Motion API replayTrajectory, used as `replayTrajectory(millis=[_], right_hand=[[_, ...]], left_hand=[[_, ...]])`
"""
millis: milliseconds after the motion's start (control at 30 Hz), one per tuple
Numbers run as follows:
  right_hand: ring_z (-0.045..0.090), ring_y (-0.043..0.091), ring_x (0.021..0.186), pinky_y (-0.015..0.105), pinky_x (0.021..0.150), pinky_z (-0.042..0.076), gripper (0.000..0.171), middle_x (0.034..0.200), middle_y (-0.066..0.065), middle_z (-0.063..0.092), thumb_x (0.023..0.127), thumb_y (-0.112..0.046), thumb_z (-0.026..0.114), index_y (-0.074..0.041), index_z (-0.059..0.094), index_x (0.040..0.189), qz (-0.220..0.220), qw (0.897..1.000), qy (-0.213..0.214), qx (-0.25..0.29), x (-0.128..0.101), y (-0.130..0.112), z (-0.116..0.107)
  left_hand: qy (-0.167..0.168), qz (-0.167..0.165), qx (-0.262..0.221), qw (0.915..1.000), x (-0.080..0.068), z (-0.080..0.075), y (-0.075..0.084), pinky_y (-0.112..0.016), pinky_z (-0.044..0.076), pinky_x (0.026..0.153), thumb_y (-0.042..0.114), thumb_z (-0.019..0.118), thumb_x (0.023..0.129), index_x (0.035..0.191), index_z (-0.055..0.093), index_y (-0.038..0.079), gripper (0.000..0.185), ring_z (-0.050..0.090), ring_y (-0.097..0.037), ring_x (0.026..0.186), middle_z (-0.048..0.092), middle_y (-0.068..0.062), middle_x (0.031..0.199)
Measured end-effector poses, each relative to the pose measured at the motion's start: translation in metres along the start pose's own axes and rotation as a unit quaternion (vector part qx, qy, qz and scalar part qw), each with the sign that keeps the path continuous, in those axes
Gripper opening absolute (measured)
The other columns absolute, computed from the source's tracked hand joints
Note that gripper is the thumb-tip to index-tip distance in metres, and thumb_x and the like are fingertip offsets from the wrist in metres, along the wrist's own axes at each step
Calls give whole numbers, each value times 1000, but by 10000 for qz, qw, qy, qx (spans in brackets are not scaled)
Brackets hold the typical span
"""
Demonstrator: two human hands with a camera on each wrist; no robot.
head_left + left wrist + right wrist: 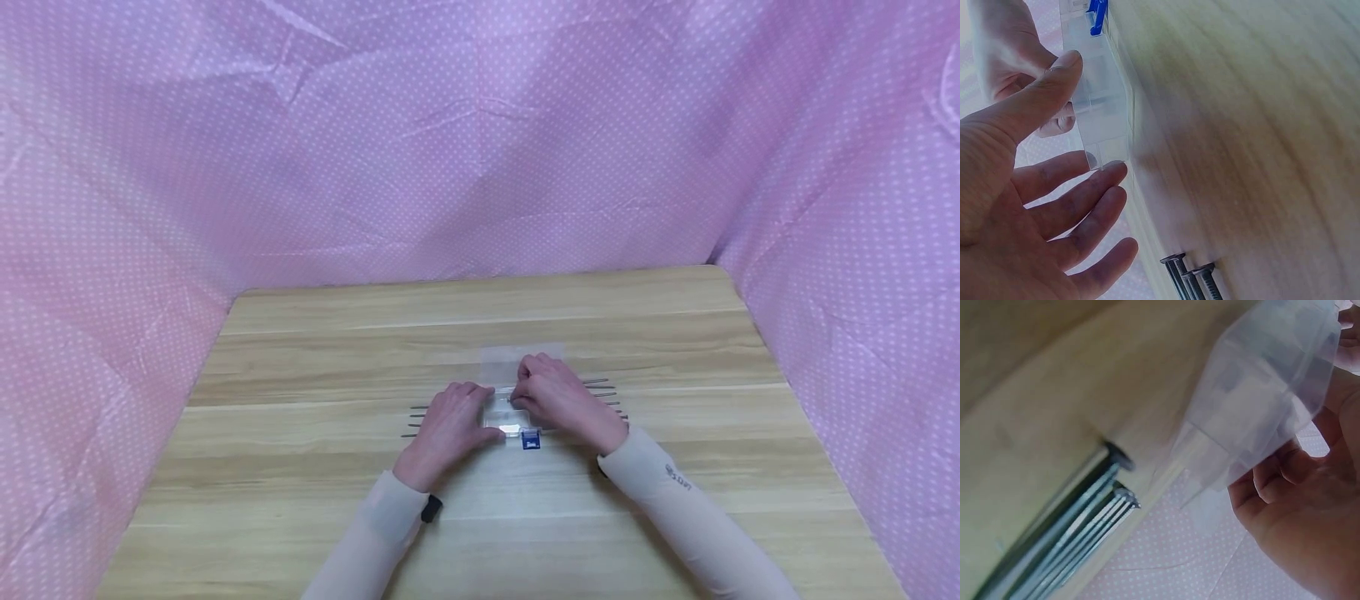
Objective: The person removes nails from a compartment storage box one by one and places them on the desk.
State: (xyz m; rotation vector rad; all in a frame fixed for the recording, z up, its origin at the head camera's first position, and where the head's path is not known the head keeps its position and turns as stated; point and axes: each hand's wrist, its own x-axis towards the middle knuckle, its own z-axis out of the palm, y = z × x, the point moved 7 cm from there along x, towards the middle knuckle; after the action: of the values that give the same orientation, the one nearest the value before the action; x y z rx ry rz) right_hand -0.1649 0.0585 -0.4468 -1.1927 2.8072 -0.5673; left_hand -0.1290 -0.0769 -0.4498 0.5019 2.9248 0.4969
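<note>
A clear plastic box (504, 419) with a divided inside lies on the table. At its front edge is a blue piece (531, 440), which also shows at the top of the left wrist view. My left hand (450, 423) holds the box's left end, thumb on the near side and fingers at the far side. Over the box, my right hand (557, 393) has its fingers bent and its fingertips together at the box. Whether something small sits between those fingertips is hidden. In the right wrist view, the translucent box (1241, 400) is beside the curled right fingers.
Several long dark nails (414, 422) lie left of the box, and several more nails (606, 395) lie to its right. A clear flat panel (498, 358) extends behind the box. The wooden table (337, 350) is bordered by pink dotted cloth (390, 150).
</note>
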Motion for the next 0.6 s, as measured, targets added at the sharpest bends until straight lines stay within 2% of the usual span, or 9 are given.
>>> replayTrajectory(millis=[233,467,600], right_hand=[[50,19,92,34,81,45,7,102,-1,58,92,-12,78,-17,82,95,-116,9996,-194,138,1,0,-1],[49,18,88,32,77,44,13,97,-3,56,88,-7,78,-18,82,92,-607,9981,-136,46,2,-1,-3],[48,16,88,31,77,42,12,96,-5,55,88,-9,79,-20,82,92,-742,9972,-112,-50,4,-1,-3]], left_hand=[[15,35,57,10000,0,0,0,-44,54,92,45,90,78,129,70,4,68,65,-30,108,72,-13,119],[1,55,110,9999,-1,-1,1,-45,54,93,46,88,80,129,70,5,66,65,-29,106,72,-12,118],[-3,37,123,9999,-1,-2,1,-45,54,93,47,88,80,128,70,5,66,65,-29,106,72,-13,118]])
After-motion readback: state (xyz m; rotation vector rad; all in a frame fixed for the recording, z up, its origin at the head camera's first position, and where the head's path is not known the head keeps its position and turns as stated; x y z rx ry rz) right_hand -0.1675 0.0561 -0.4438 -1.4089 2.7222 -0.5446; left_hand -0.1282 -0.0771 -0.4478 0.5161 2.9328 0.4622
